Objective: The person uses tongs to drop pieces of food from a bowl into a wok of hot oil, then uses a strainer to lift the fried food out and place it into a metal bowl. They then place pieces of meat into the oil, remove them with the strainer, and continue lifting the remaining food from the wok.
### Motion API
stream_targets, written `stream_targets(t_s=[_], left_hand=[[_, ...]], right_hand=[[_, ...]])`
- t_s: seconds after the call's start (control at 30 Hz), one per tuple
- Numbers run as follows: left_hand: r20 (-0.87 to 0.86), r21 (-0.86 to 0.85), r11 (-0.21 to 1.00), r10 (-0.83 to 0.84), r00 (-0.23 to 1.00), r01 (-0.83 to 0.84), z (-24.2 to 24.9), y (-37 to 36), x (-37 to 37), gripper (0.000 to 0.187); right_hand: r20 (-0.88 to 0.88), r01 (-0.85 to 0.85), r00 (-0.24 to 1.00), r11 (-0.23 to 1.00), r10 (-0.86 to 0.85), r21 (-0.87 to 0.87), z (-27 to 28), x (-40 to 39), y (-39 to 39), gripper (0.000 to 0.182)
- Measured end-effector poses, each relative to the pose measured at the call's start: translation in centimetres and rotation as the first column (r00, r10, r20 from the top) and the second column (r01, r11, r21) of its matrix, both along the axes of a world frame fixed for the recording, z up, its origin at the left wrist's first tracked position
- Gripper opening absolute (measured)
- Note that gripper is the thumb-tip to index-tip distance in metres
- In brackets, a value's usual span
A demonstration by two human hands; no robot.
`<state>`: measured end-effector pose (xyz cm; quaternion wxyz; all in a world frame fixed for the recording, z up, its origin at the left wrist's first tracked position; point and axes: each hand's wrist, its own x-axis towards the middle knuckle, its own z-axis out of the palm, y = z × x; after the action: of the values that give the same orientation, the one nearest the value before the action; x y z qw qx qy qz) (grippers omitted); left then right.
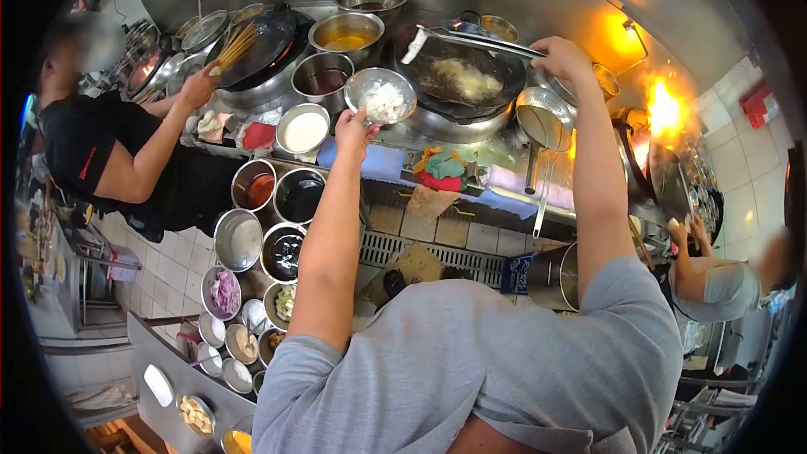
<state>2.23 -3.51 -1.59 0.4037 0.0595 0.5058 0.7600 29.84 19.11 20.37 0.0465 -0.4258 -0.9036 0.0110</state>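
Note:
My left hand (356, 132) grips the rim of a small metal bowl (397, 79), with white pieces or batter-like food (385, 102) inside. My right hand (561, 60) is closed around the handle end of long metal tongs (483, 40), reaching leftward over the wok (510, 76). A white strip of food (414, 46) hangs at the far tips of the tongs, above the wok's left rim. Pale food (471, 82) bubbles in dark oil in the wok. The bowl is held just left of the wok, apart from it.
Tall flames (667, 109) rise at a burner on the right, near a co-worker (723, 282). Another co-worker on the left holds a bamboo brush (236, 47). A skimmer (545, 126) rests right of the wok. Folded cloths (441, 170) lie at the counter's front edge. Several sauce pots (238, 240) stand at lower left.

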Motion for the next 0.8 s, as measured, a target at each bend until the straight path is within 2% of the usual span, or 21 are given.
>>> stream_targets(t_s=[0.07, 0.13, 0.17, 0.23, 0.27, 0.33, 0.37, 0.4, 0.43, 0.5, 0.53, 0.6, 0.63, 0.67, 0.73, 0.8], left_hand=[[0.002, 0.013, 1.000, 0.000, 1.000, 0.000, 0.2, -0.3, 0.2, 0.011], [0.008, 0.016, 1.000, 0.003, 1.000, -0.003, 0.5, -0.8, 0.4, 0.013], [0.032, 0.022, 1.000, 0.012, 0.999, -0.013, 0.7, -1.2, 0.4, 0.015], [0.040, 0.015, 1.000, 0.025, 0.999, -0.026, 1.0, -2.4, -0.2, 0.018], [0.040, 0.008, 0.999, 0.041, 0.998, -0.041, 1.0, -3.0, -0.6, 0.018], [-0.023, 0.047, 0.999, 0.019, 1.000, -0.018, 0.8, -4.0, -0.7, 0.018], [-0.102, 0.025, 1.000, 0.021, 0.995, -0.019, 1.2, -4.4, -0.6, 0.017], [-0.104, 0.023, 1.000, 0.013, 0.995, -0.011, 1.0, -4.5, -0.5, 0.017], [-0.205, 0.060, 0.998, 0.004, 0.979, 0.008, 0.8, -4.3, -0.5, 0.016], [-0.390, 0.098, 0.993, -0.018, 0.921, 0.061, 0.3, -3.3, -0.4, 0.016], [-0.391, 0.100, 0.992, -0.037, 0.920, 0.082, 0.5, -2.7, 0.4, 0.016], [-0.505, 0.104, 0.994, 0.014, 0.863, 0.045, 0.7, -1.7, 1.8, 0.019], [-0.437, 0.143, 0.988, 0.013, 0.900, 0.055, 0.7, -1.0, 2.4, 0.019], [-0.440, 0.141, 0.988, 0.006, 0.898, 0.062, 0.7, -0.7, 3.1, 0.019], [-0.197, 0.119, 0.993, 0.030, 0.980, -0.007, 1.1, 0.2, 4.0, 0.017], [-0.185, 0.157, 0.988, 0.022, 0.983, 0.007, 0.6, 1.0, 4.9, 0.013]], right_hand=[[0.047, -0.002, 0.999, 0.997, 0.006, -0.073, -2.2, -2.4, 3.0, 0.036], [0.165, 0.124, 0.980, 0.991, -0.115, -0.041, -4.4, -4.3, 4.3, 0.037], [0.134, 0.189, 0.974, 0.981, -0.182, -0.042, -4.4, -4.1, 4.4, 0.039], [0.061, 0.175, 0.982, 0.984, -0.176, 0.031, -3.9, -2.8, 3.9, 0.038], [-0.020, 0.146, 0.989, 0.989, -0.145, 0.031, -1.8, -1.8, -0.4, 0.037], [-0.022, 0.126, 0.992, 0.991, -0.126, 0.044, 0.6, -0.3, -6.4, 0.037], [-0.007, 0.014, 1.000, 0.994, -0.014, 0.106, 1.4, 0.3, -8.9, 0.036], [0.014, -0.090, 0.996, 0.982, 0.089, 0.169, 2.0, 0.9, -10.8, 0.035], [0.013, -0.075, 0.997, 0.983, 0.074, 0.168, 2.4, 1.2, -12.5, 0.035], [0.137, -0.249, 0.967, 0.910, 0.214, 0.331, 2.9, 1.5, -15.0, 0.036], [0.137, -0.229, 0.972, 0.915, 0.193, 0.333, 2.4, 1.5, -15.1, 0.036], [0.164, -0.295, 0.954, 0.894, 0.252, 0.338, 1.3, 1.5, -13.9, 0.035], [0.203, -0.291, 0.951, 0.897, 0.234, 0.331, 1.3, 2.1, -13.2, 0.034], [0.199, -0.284, 0.953, 0.900, 0.228, 0.331, 1.3, 3.1, -12.9, 0.034], [0.097, -0.212, 0.977, 0.904, 0.190, 0.371, 2.2, 5.1, -11.7, 0.033], [0.055, -0.150, 0.989, 0.931, 0.140, 0.332, 2.8, 6.4, -10.4, 0.033]])
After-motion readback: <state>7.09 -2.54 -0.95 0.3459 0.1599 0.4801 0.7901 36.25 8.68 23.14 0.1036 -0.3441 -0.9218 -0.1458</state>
